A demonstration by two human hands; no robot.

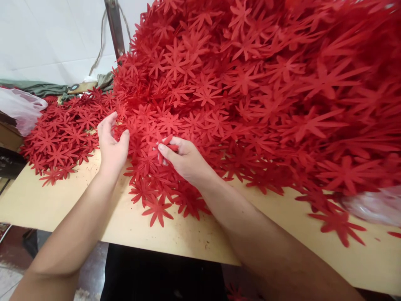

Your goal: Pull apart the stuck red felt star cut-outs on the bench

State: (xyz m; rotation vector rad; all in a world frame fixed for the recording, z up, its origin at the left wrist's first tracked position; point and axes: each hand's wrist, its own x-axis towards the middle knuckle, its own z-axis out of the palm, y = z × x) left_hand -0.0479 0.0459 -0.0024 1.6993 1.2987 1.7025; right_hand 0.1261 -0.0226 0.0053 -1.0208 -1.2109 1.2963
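Note:
A huge heap of red flower-shaped cutouts (pixel 244 79) covers the back and right of the pale table (pixel 131 228). My left hand (pixel 113 142) is raised at the heap's left edge, its fingers and thumb apart with nothing between them. To its right, my right hand (pixel 183 156) pinches a red cutout (pixel 169 144) between thumb and fingers, just over the front of the heap. Below the hands, a single red cutout (pixel 157 210) lies flat near the front edge of the heap.
At the left lies a smaller pile of darker red cutouts (pixel 59 142), beside a white plastic bag (pixel 23 108). Behind are green cloth (pixel 44 88) and a metal post (pixel 114 27) near the wall. Another clear plastic bag (pixel 377 205) sits at the right.

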